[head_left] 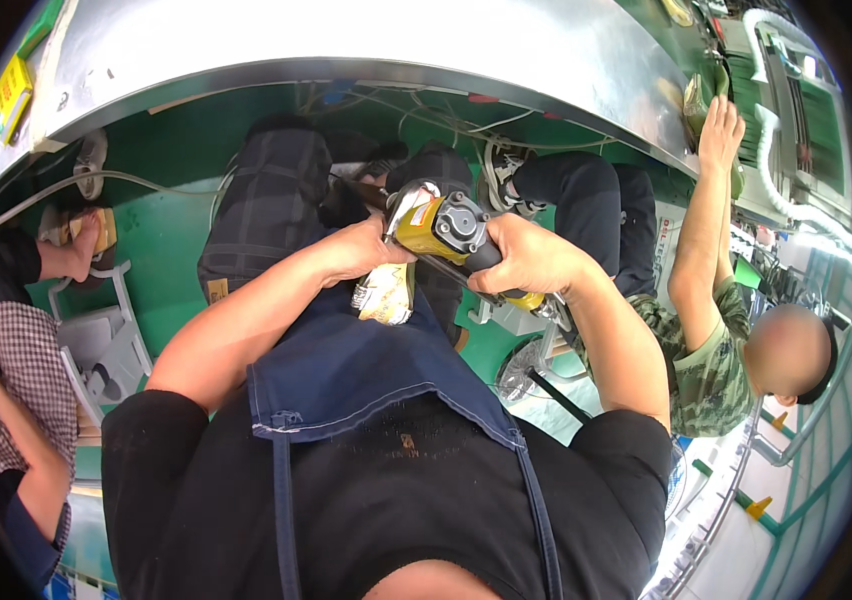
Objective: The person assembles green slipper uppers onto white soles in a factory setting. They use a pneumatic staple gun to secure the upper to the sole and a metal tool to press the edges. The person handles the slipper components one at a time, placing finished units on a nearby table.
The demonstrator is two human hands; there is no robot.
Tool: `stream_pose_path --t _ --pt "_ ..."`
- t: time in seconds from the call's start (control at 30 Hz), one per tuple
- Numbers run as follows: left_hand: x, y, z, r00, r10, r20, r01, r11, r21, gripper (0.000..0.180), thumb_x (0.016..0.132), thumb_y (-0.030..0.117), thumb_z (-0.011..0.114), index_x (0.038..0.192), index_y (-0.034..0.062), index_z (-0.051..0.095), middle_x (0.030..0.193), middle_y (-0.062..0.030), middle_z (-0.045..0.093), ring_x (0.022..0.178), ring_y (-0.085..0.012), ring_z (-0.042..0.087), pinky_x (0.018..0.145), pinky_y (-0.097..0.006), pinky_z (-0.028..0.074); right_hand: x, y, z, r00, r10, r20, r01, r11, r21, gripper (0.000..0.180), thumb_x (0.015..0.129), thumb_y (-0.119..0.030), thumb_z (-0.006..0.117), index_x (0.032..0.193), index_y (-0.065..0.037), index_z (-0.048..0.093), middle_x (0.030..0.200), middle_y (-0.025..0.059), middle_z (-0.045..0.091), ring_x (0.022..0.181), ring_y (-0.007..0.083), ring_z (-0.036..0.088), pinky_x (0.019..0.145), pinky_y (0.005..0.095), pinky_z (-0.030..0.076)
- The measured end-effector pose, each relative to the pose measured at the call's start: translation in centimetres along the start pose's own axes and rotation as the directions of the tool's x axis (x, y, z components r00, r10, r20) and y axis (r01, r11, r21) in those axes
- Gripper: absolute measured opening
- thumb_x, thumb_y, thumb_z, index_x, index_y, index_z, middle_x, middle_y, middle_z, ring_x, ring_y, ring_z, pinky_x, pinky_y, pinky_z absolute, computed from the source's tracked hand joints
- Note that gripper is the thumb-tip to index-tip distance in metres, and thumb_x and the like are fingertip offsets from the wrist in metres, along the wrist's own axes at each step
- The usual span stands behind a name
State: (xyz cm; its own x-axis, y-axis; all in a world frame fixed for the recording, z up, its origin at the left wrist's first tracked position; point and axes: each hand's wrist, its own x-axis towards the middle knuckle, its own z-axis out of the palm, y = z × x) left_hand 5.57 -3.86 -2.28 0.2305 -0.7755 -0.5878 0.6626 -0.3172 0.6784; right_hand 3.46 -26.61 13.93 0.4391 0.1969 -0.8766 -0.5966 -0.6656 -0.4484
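A yellow and black nail gun (pixel 438 232) is held over my lap, its round dark cap facing up. My right hand (pixel 526 258) wraps round its black handle, and a metal fitting shows at the handle's end. Closed against the tool's left side is my left hand (pixel 358 250), with most of its fingers hidden. Beside that hand, a part wrapped in white and gold (pixel 386 295) sticks out toward me. The tool's far end and a dark shape near it are hard to make out. A blue apron (pixel 356 370) lies below both hands.
A metal-topped table (pixel 346 35) crosses ahead, with a yellow box (pixel 11 97) at its left. Cables (pixel 176 190) hang beneath it. At right, a person in camouflage (pixel 711 345) reaches onto the table. Another person (pixel 31 340) sits at left near a grey stool (pixel 106 350).
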Motion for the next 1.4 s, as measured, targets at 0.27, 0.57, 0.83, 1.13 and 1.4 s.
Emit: stream_pose_path --t 0.27,0.57,0.83,1.13,1.4 --pt "-0.2 -1.1 -0.5 0.998 0.017 0.054 -0.012 0.994 -0.106 0.067 0.087 0.015 0.084 0.141 -0.0040 0.049 0.121 -0.0111 0.066 0.113 -0.0191 0.064 0.101 -0.034 0.051 -4.2 -1.5 -2.7 0.850 -0.345 -0.398 0.316 0.939 -0.137 0.043 0.072 -0.014 0.078 0.109 0.004 0.069 0.079 0.0019 0.063 0.074 0.0096 0.054 0.068 0.0284 0.049" --pt "0.1 -0.2 -0.3 0.996 -0.035 0.085 0.052 0.977 -0.205 0.065 0.084 0.019 0.087 0.137 -0.0016 0.054 0.119 -0.0103 0.066 0.111 -0.0190 0.064 0.099 -0.036 0.052 0.3 -4.6 -16.5 0.316 -0.540 -0.780 -0.412 0.663 -0.625 0.041 0.083 -0.032 0.081 0.102 0.000 0.065 0.105 0.0254 0.067 0.102 0.0423 0.064 0.088 0.0512 0.051" --pt "1.0 0.0 0.1 0.992 -0.123 -0.029 0.107 0.942 -0.319 0.051 0.087 0.020 0.085 0.126 -0.0026 0.060 0.109 -0.0108 0.069 0.098 -0.0205 0.069 0.087 -0.037 0.058 9.0 -8.7 -17.0 0.223 -0.833 -0.506 -0.208 0.467 -0.860 0.031 0.090 -0.032 0.073 0.102 -0.004 0.069 0.105 0.0199 0.066 0.108 0.0369 0.062 0.092 0.0453 0.052" --pt "0.5 -0.5 0.5 0.990 -0.141 -0.015 0.126 0.924 -0.361 0.044 0.090 0.015 0.080 0.125 -0.0039 0.061 0.105 -0.0119 0.069 0.093 -0.0218 0.071 0.082 -0.039 0.060 9.4 -6.3 -13.2 0.057 -0.846 -0.530 0.000 0.531 -0.848 0.029 0.089 -0.024 0.071 0.108 -0.003 0.068 0.104 0.0199 0.065 0.104 0.0391 0.062 0.092 0.0481 0.051" --pt "-3.2 2.6 1.4 0.899 0.431 -0.083 -0.438 0.887 -0.145 0.088 0.077 0.006 0.085 0.153 0.0058 0.040 0.131 -0.0061 0.057 0.119 -0.0176 0.058 0.103 -0.036 0.049 1.5 0.5 -2.2 0.228 -0.565 -0.793 0.593 0.726 -0.347 0.028 0.093 -0.009 0.072 0.120 0.001 0.070 0.111 0.0165 0.072 0.098 0.0241 0.073 0.082 0.0356 0.059"
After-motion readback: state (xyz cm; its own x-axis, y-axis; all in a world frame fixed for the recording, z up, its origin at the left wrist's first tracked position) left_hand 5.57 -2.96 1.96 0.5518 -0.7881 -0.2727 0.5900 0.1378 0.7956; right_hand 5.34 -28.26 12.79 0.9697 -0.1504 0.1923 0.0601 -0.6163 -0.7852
